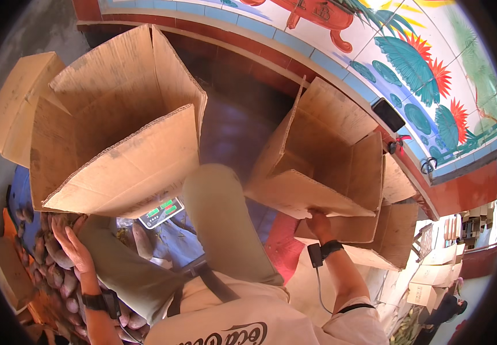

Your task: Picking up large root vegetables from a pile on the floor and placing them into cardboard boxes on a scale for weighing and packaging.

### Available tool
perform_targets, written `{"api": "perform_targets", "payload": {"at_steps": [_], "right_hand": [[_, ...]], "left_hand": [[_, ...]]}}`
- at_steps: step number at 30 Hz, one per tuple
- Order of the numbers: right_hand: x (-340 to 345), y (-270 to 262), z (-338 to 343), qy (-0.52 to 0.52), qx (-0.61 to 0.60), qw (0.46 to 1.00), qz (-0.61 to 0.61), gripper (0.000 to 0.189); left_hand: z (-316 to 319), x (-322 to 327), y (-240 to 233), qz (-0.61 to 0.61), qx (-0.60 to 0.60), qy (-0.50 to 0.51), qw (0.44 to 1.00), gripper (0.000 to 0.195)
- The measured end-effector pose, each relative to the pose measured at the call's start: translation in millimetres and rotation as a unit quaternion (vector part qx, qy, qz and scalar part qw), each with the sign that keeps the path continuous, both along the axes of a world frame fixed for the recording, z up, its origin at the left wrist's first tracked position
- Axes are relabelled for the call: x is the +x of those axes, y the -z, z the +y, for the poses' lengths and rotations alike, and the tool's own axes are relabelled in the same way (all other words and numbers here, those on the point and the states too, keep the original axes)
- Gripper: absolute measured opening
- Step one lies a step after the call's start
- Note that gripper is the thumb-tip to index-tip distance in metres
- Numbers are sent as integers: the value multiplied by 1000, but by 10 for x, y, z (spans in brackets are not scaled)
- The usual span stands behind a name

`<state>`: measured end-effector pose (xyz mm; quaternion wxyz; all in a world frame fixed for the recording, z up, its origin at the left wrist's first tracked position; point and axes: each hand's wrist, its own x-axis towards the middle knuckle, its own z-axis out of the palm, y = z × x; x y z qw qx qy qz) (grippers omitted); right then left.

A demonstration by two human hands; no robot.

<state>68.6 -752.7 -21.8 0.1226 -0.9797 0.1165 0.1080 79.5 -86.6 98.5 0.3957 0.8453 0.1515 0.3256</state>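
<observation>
My right hand point(319, 225) grips the near wall of an open-topped cardboard box point(309, 189) on the right, its fingertips partly hidden at the board. My left hand point(72, 246) is held open, fingers apart, just below the near edge of a larger open cardboard box point(132, 168). I cannot tell whether it touches that box. Both boxes stand upright, and the visible part of their insides holds nothing. Below my left hand lie many purple-skinned sweet potatoes point(69, 282). A digital scale's lit display point(162, 212) shows under the large box, between my knees.
Another carton point(24, 108) stands at far left, and a smaller box point(11, 271) lies beside the tubers. More cartons point(397, 233) sit behind the right box. A phone point(388, 114) rests on the ledge by the painted tile wall point(404, 69). A person point(445, 308) is at far right.
</observation>
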Motion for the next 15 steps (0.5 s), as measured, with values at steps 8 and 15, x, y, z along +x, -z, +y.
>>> {"api": "perform_targets", "payload": {"at_steps": [8,15], "right_hand": [[-30,-103,-78,41,16,992,122,29],[-541,388,-214,-95,-83,945,301,33]], "left_hand": [[-88,61,-20,16,15,-22,1000,50],[-86,58,-33,20,46,-30,998,48]]}}
